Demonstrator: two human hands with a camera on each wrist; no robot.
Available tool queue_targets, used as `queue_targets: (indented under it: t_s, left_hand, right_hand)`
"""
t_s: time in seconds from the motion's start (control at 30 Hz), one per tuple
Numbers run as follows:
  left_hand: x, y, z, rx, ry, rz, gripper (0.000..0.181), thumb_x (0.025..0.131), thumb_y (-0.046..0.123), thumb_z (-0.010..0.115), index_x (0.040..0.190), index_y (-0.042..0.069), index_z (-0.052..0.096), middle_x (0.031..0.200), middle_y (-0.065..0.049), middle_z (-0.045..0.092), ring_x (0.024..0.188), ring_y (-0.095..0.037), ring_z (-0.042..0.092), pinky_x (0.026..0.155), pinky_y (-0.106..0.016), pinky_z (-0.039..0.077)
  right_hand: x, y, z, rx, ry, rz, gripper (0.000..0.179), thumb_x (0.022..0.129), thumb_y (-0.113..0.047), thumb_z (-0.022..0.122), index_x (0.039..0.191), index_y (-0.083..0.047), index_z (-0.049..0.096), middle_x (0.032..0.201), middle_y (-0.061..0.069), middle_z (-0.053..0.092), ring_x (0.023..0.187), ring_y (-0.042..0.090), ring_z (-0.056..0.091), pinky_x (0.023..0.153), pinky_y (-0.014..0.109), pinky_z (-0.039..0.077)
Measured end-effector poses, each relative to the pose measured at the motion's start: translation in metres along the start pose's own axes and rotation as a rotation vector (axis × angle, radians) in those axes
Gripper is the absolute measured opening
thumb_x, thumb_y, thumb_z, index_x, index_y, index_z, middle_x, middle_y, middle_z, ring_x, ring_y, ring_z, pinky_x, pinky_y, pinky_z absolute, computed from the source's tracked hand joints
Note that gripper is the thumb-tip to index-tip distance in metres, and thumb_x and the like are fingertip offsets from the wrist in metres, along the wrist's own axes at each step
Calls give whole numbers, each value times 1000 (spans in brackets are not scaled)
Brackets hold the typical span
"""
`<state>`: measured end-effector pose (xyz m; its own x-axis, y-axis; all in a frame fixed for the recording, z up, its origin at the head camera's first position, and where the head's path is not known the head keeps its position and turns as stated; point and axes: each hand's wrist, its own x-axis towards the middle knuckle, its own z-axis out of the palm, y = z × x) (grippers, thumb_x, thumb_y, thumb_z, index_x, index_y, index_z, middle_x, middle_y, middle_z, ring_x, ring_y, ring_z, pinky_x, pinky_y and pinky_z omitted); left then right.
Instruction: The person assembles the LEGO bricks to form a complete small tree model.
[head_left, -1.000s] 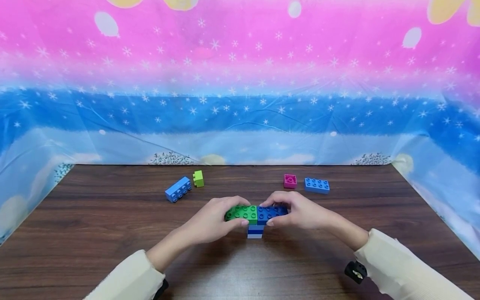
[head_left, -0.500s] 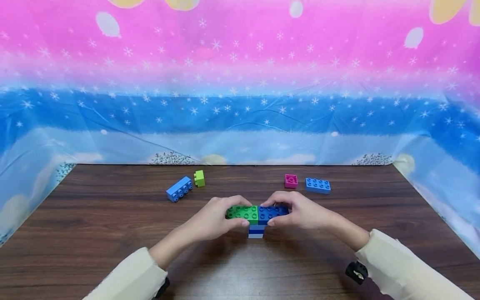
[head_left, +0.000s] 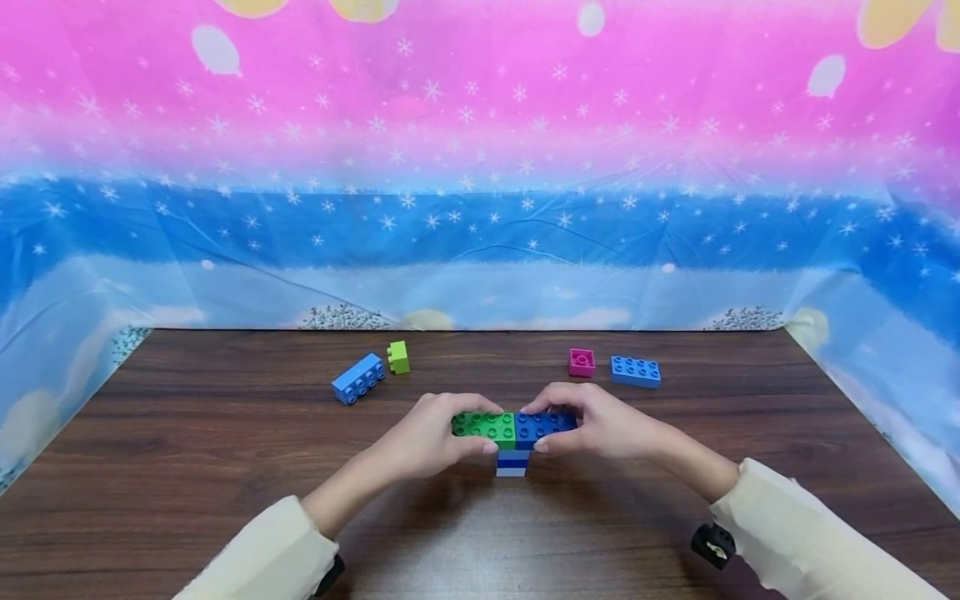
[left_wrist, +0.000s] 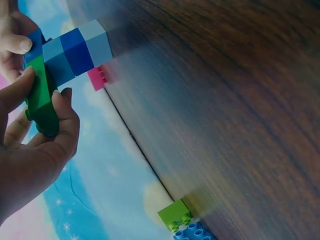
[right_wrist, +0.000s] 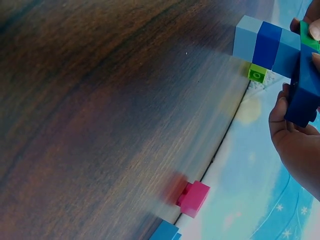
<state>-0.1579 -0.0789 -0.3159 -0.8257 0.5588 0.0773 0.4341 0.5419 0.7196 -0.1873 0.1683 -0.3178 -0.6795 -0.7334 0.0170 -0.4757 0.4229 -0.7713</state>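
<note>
My left hand (head_left: 433,440) grips a green building brick (head_left: 487,427) between thumb and fingers, and my right hand (head_left: 600,423) grips a dark blue brick (head_left: 542,427) the same way. The two bricks lie end to end, studs up, on a narrow column. Seen from the left wrist, that column has a mid-blue brick (left_wrist: 58,61) on top, a dark blue brick (left_wrist: 77,51) in the middle and a pale blue brick (left_wrist: 97,42) at the bottom, standing on the table. The green brick's outer end looks rounded underneath. Its left end is partly hidden by my hand in the head view.
Behind my left hand lie a blue brick (head_left: 358,379) on its side and a lime brick (head_left: 398,357). To the back right are a magenta brick (head_left: 581,362), hollow side up, and a blue brick (head_left: 635,371), studs up. A printed cloth (head_left: 480,250) hangs behind the wooden table (head_left: 187,467).
</note>
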Motion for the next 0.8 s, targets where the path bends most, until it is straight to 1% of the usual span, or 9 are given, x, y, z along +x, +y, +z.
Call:
queue_targets:
  t_s: [0.37,0.8]
  left_hand:
    - [-1,0,1,0,4,-9,33,85,15,66,117,9,61,106,-6,63,79,-10,55,67,-29,45]
    - [0,0,1,12,7,-21,33,85,15,66,117,10,61,106,-6,63,80,-10,55,69,-30,46]
  right_hand:
    - [-1,-1,1,-13,9,24,33,85,-23,66,117,-15,60,111,-1,57,93,20,52,77,32,46]
    - [-3,-1,1,-70,11,16,36,86,-28,65,119,-18,58,113,-3,56,94,18,53,78,32,47]
